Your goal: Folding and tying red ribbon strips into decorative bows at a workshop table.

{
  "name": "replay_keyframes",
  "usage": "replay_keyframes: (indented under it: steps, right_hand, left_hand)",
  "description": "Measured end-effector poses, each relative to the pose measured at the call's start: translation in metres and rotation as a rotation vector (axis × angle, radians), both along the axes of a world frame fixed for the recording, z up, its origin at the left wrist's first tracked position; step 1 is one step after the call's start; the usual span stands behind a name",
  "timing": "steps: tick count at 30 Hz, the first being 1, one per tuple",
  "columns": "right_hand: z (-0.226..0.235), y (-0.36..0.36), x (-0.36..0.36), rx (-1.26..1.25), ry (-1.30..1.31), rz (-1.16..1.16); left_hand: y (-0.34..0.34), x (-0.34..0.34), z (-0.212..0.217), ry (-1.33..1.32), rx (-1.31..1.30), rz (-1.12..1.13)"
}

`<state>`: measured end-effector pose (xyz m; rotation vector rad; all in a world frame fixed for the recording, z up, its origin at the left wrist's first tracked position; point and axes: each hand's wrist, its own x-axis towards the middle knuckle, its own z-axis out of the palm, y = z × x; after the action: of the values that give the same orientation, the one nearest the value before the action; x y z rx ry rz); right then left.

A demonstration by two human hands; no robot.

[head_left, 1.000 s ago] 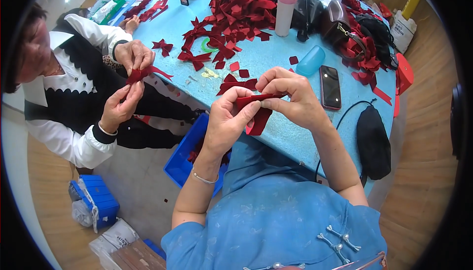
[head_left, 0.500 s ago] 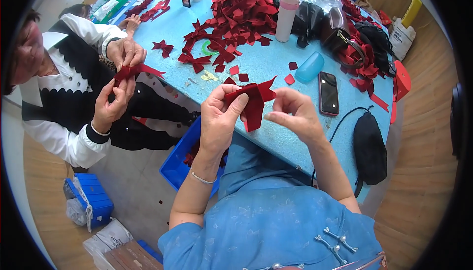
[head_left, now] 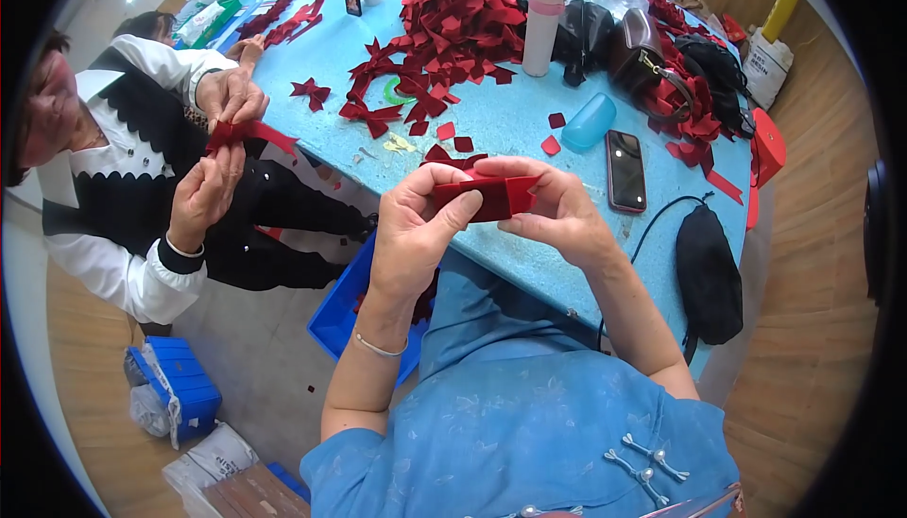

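Note:
Between my two hands, above the near table edge, is a dark red velvet ribbon [head_left: 489, 200], folded into a flat band. My left hand [head_left: 416, 215] pinches its left part, with the thumb across the front. At the other end, my right hand [head_left: 559, 211] is closed on the ribbon between thumb and fingers. Another piece of red ribbon [head_left: 442, 155] shows just behind my left fingers; whether it joins the held one I cannot tell. Small red squares [head_left: 551, 146] lie on the table beyond my hands.
A large heap of red ribbon bows [head_left: 463, 17] covers the far middle of the blue table [head_left: 321, 140]. A white bottle [head_left: 543, 31], a blue case [head_left: 593, 121], a phone [head_left: 625, 173] and a black pouch [head_left: 709, 277] stand or lie rightward. A co-worker [head_left: 123, 168] at left handles red ribbon. Below is a blue crate [head_left: 326, 315].
My right hand has come in from the right and taken hold of the ribbon. The ribbon's hanging part has been folded up into a level band.

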<state>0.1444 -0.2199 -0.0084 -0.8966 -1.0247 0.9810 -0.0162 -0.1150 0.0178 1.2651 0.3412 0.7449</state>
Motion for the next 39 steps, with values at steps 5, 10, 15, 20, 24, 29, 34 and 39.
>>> replay_keyframes:
  steps: [5,10,15,20,24,29,34,39]
  right_hand:
    - [0.007,-0.008,0.004,0.061,-0.066,0.080]
    - [0.006,-0.013,-0.002,0.070,-0.080,-0.028]
    - [-0.001,-0.014,-0.004,0.076,-0.136,-0.159]
    - [-0.010,-0.013,-0.002,0.088,-0.117,-0.224]
    - [-0.016,-0.013,0.000,0.099,-0.064,-0.275]
    - [-0.014,-0.021,-0.001,0.049,0.061,-0.293]
    - [-0.010,-0.024,0.002,0.028,-0.050,-0.265]
    - [-0.016,-0.022,0.002,-0.011,-0.106,-0.203]
  left_hand:
    - [-0.004,0.001,-0.002,0.091,0.194,0.046]
    - [-0.009,0.008,-0.014,0.057,0.312,0.080]
    - [-0.010,0.014,-0.020,0.056,0.285,0.072]
    - [-0.010,0.016,-0.027,0.045,0.205,0.026]
    - [-0.006,0.017,-0.029,0.046,0.146,0.016]
    - [-0.005,0.015,-0.031,0.064,0.112,0.023]
    - [-0.005,0.017,-0.035,0.065,0.136,-0.025]
    - [-0.007,0.017,-0.037,0.036,0.208,-0.055]
